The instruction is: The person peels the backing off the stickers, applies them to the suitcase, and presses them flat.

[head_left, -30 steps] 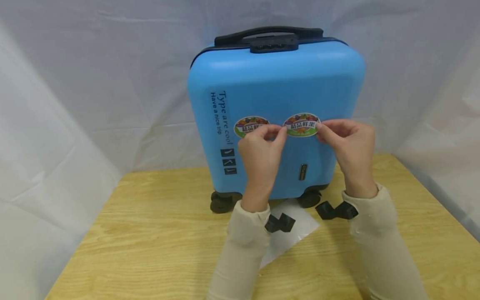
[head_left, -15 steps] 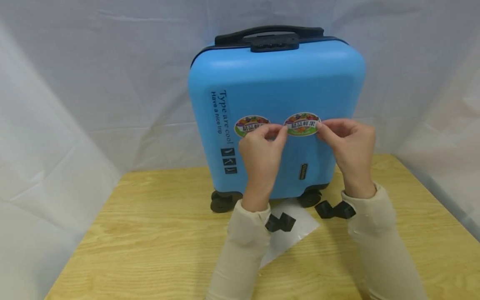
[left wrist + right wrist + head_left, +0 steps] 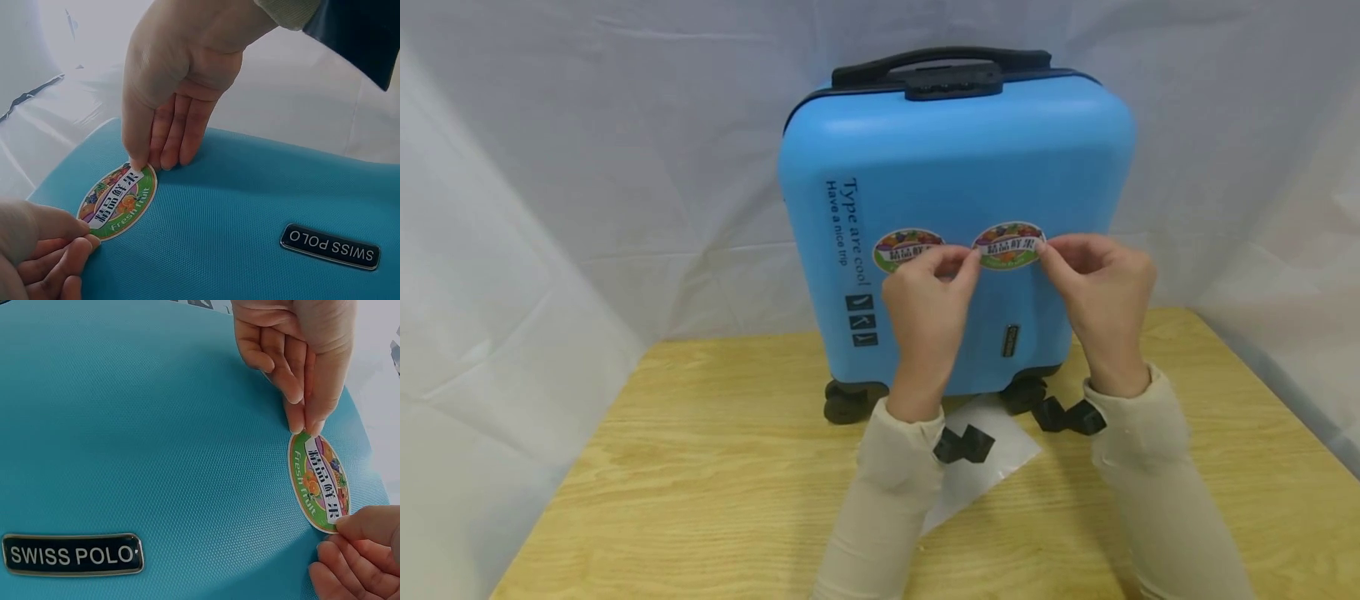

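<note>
A blue suitcase point(image 3: 977, 158) stands upright, its broad face towards me. My left hand point(image 3: 928, 321) pinches the left end of an oval fruit sticker point(image 3: 1009, 250) between thumb and fingers. The sticker's opposite end is pinched by my right hand point(image 3: 1105, 304). Held level, it lies right at the suitcase face, close to the surface in both wrist views. "Fresh fruit" lettering and its printed fruit face outward. Left of it, a second oval sticker point(image 3: 904, 243) is on the suitcase, partly covered by my left hand.
The suitcase stands on a wooden table point(image 3: 715, 467) before a white cloth backdrop point(image 3: 625, 167). A white sheet point(image 3: 992, 467) lies under my left wrist. On the case are a black handle point(image 3: 940, 60), printed lettering point(image 3: 846, 225) and a SWISS POLO badge point(image 3: 74, 554).
The view has shifted slightly, so the suitcase and hands appear a little higher and further right. Both hands keep their pinch on the sticker.
</note>
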Demonstrator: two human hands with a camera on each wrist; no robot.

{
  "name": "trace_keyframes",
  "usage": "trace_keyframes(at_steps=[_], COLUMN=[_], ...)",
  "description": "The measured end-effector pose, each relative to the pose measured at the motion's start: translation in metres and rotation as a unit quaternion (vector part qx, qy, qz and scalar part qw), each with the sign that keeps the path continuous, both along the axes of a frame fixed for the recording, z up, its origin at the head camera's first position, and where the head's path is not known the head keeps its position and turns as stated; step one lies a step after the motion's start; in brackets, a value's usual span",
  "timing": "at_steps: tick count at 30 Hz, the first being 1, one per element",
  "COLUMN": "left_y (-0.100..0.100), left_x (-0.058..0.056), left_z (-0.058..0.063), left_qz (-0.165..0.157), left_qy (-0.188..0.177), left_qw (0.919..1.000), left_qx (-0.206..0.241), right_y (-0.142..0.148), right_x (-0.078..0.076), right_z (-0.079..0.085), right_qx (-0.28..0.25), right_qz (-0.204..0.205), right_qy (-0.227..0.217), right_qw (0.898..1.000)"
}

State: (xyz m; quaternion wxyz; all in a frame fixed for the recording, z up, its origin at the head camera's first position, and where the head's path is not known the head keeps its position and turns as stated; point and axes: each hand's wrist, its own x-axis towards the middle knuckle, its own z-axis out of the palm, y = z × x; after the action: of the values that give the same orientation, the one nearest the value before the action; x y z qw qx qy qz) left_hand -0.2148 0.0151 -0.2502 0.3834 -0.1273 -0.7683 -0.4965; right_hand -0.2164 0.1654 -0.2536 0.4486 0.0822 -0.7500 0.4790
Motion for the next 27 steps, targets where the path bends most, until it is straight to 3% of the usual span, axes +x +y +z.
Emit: trace_keyframes(at_steps=[6,18,27], left_y=[0.001,0.005,0.013], left_x=[0.0,0.0,-0.001], left_z=[0.001,0.005,0.006], left_qz=[-0.008,-0.029,-0.056], left_qy=[0.002,0.001,-0.003], left_qw=[1.0,0.9996,0.9984], left_qx=[0.003,0.004,-0.004], right_y=[0.0,0.001,0.005], right_x=[0.0,-0.003,-0.003], right_z=[0.0,-0.002,-0.004], right_qx=[0.01,-0.027,-0.027], right_qz=[-0.002,0.018,0.03], right_qy=[0.005,0.002,0.004], right_qw=[1.0,0.999,0.999])
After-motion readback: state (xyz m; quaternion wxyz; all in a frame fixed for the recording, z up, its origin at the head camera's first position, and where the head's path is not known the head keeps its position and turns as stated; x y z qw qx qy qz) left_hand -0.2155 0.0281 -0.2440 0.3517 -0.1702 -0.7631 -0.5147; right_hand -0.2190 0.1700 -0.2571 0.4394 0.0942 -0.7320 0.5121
